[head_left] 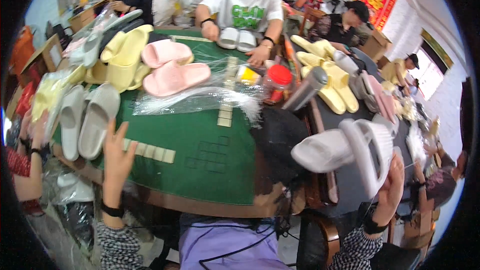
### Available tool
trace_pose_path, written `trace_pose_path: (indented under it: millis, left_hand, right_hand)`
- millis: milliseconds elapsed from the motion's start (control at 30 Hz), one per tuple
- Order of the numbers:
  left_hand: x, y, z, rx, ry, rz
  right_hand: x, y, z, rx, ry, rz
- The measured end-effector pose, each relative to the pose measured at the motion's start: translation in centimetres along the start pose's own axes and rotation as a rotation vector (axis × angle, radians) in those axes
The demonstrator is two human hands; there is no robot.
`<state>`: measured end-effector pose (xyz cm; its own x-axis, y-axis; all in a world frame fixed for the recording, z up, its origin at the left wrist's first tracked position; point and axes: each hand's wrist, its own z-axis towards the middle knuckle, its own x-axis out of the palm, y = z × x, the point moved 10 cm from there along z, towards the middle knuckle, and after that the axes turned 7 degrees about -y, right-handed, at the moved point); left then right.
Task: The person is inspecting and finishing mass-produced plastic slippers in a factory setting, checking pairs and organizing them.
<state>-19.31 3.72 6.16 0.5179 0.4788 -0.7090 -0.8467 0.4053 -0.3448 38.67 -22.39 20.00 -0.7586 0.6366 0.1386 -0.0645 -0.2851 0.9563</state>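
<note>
My left hand (118,157) is over the near left part of the green table, fingers apart and holding nothing. Its fingertips come close to a grey slipper (100,120) that stands beside its mate (73,122); whether they touch, I cannot tell. On the right, my right hand (391,182) is closed on a light grey slipper (377,155), tilted up and a little blurred. A second light grey slipper (320,151) overlaps it on the left, and I cannot tell whether it is gripped too.
Pink slippers (176,79) and yellow slippers (124,65) are piled on the green table (200,180). Clear plastic bags (195,101), a red-lidded jar (278,82) and a steel flask (306,89) stand or lie farther back. Opposite, a person (245,10) handles white slippers (237,39).
</note>
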Motion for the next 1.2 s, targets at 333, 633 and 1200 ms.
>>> trace_pose_path:
  millis: [333, 633, 1200]
  left_hand:
    - [-5.3, -8.7, -0.1, -0.138, -0.174, -0.315]
    - [-1.9, -10.1, -1.7, -0.139, 0.149, -0.392]
    - [2.0, -10.0, -4.9, -0.035, 0.496, 0.117]
  right_hand:
    - [24.5, -13.2, -9.0, 0.329, 0.428, 0.176]
    - [32.1, -16.1, -15.1, 0.127, 0.926, -0.005]
    - [28.4, -19.2, -2.0, -0.713, 0.632, -0.989]
